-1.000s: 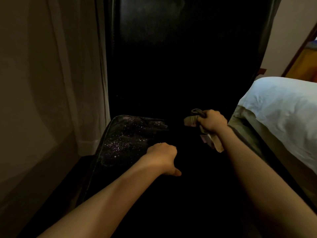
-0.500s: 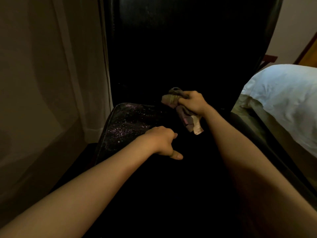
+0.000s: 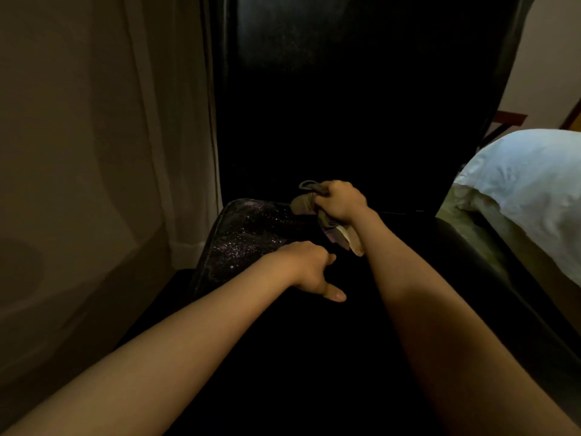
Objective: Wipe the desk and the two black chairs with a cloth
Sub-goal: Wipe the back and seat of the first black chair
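Dim curtain (image 3: 176,121) flanked the black chair (image 3: 245,234). Right hand (image 3: 341,201) held the bunched cloth (image 3: 303,202) in a closed grip at the seat's rear, near the backrest. Left hand (image 3: 306,267) rested on the seat, fingers curled, holding nothing. Cloth judged soft, light and limp; best held bunched at mid-fold.

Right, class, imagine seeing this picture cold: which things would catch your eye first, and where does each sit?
The right hand, mid-frame, clutches a bunched cloth low in front of the black chair and its tall back. Pale specks glitter on the left side of the seat, just beyond the left hand, whose fingers are curled. White bedding glows at the right edge.
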A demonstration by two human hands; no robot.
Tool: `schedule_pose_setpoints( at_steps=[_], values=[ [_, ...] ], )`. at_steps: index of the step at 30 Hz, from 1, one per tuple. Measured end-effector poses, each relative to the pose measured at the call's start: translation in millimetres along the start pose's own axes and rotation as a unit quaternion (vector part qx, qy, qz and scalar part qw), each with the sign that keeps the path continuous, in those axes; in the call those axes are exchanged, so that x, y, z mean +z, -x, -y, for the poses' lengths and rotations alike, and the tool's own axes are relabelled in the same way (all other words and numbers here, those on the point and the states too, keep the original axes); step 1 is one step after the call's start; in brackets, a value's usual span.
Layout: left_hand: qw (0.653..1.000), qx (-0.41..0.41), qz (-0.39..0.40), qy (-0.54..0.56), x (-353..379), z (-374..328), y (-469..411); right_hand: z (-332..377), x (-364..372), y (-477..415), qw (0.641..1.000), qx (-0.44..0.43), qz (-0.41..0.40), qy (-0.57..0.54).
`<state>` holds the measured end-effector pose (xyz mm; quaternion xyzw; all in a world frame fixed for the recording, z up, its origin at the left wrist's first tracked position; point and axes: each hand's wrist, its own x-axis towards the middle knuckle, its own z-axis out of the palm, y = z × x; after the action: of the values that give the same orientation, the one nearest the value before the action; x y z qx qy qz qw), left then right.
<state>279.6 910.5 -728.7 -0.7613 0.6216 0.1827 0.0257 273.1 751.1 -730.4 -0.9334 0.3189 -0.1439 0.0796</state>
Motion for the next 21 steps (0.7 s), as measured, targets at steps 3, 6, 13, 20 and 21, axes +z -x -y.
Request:
schedule_pose_setpoints(
  at_steps=[3,6,13,20,21],
  values=[
    [0.986,0.024,-0.077,0.149,0,12,23,-26,-9,9,0.997,0.068,-0.044,-0.005],
    [0.895,-0.052,-0.295,0.331,5,55,69,-40,-4,15,0.996,0.079,-0.034,-0.020],
    [0.811,-0.235,-0.164,0.510,52,112,150,8,8,20,0.996,0.087,-0.035,-0.010],
    [0.846,-0.230,-0.113,0.468,60,108,142,116,21,55,0.996,-0.010,0.033,-0.088],
    [0.849,-0.230,-0.102,0.465,59,108,143,124,21,57,0.995,-0.022,0.043,-0.088]
  ],
)
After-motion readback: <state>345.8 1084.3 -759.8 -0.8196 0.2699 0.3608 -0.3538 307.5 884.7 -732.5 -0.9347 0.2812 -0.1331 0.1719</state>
